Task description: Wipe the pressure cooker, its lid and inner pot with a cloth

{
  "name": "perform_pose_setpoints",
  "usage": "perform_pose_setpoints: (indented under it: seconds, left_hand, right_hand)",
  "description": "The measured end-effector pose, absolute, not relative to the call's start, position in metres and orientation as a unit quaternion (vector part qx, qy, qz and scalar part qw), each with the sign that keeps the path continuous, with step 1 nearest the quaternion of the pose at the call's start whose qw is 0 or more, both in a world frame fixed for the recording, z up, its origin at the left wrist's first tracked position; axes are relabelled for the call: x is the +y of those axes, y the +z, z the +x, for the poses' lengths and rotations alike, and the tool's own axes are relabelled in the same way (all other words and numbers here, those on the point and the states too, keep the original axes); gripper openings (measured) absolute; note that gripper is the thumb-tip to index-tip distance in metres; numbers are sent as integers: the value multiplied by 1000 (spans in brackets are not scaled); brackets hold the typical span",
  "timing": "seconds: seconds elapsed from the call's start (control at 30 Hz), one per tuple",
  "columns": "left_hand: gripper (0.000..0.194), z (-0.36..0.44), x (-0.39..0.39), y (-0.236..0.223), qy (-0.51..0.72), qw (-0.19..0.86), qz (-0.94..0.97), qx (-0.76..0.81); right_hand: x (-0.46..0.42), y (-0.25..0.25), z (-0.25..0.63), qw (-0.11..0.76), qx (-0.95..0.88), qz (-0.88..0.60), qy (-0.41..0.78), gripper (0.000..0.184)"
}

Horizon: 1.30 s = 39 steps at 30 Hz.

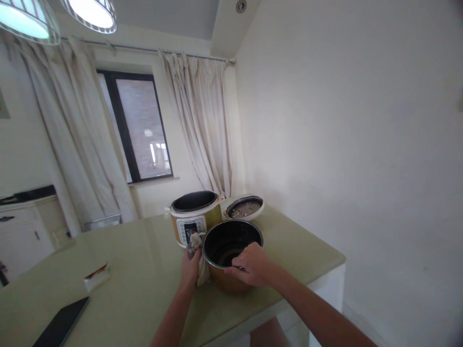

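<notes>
A dark-lined inner pot (231,282) with a golden-brown outside stands near the front edge of the table, its mouth facing up. My right hand (253,265) is closed over its near right rim, thumb outside and fingers curled inward. To the pot's left, my left hand (191,265) is closed around a bunched pale cloth (203,270), which lies against the pot's side. Just behind sits a gold and white electric pressure cooker (213,214) with a control panel, its top uncovered. Its round lid (246,208) lies underside up to the right.
A dark flat tablet or phone (61,323) lies at the table's left front, with a small pale packet (97,277) beyond it. The green tabletop (144,279) ends at a corner on the right, near the white wall (343,144). Curtains and a window stand behind.
</notes>
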<state>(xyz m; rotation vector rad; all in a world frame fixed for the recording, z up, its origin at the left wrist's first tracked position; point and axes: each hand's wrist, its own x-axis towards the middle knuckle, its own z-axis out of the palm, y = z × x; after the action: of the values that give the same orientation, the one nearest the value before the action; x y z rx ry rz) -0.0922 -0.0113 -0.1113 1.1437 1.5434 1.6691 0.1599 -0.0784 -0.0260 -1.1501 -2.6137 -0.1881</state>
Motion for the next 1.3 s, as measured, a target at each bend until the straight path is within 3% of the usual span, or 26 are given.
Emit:
perform_pose_setpoints:
  seconds: [0.13, 0.3, 0.37, 0.5, 0.63, 0.73, 0.83, 0.9, 0.97, 1.03, 1.1, 1.2, 1.3]
  left_hand:
    - [36, -73, -48, -126, 623, 225, 421, 620]
    - [58, -47, -105, -150, 621, 221, 475, 584]
    - [67, -43, -118, -154, 625, 209, 501, 562]
    - [93, -36, -129, -161, 644, 212, 477, 559]
    - [112, -27, -134, -165, 662, 346, 475, 466]
    - [107, -34, -138, -147, 568, 457, 564, 387]
    - [80, -51, -136, -103, 434, 453, 693, 355]
    - [57, -57, -127, -70, 419, 354, 714, 435]
    - [48, -52, -110, -46, 456, 202, 726, 473]
    - [45, -42, -89, -33, 437, 119, 762, 462]
    - [44, -32, -70, -31, 377, 113, 804, 447]
    - [53, -26, -57, -37, 304, 115, 818, 474]
    - [62, -29, -57, -39, 271, 82, 817, 502]
  right_hand:
    - [-73, -31, 143, 151, -894, -415, -72, 62]
    - [-62, -32, 111, 182, -872, -452, -52, 73]
    - [-65, -34, 110, 256, -874, -414, -11, 71]
    - [-99, -52, 117, 488, -811, -317, 64, 73]
    - [-139, -86, 111, 547, -755, -333, 142, 74]
    - [-145, -107, 111, 608, -684, -349, 202, 71]
    - [-134, -122, 122, 650, -625, -388, 190, 62]
    - [-126, -132, 127, 655, -614, -422, 129, 61]
    - [-119, -144, 124, 643, -622, -444, 49, 63]
    - [-113, -156, 115, 611, -658, -439, -25, 68]
    - [-106, -166, 108, 569, -700, -423, -84, 71]
    - [-94, -173, 115, 524, -724, -430, -132, 61]
    - [-83, -170, 138, 531, -709, -447, -124, 48]
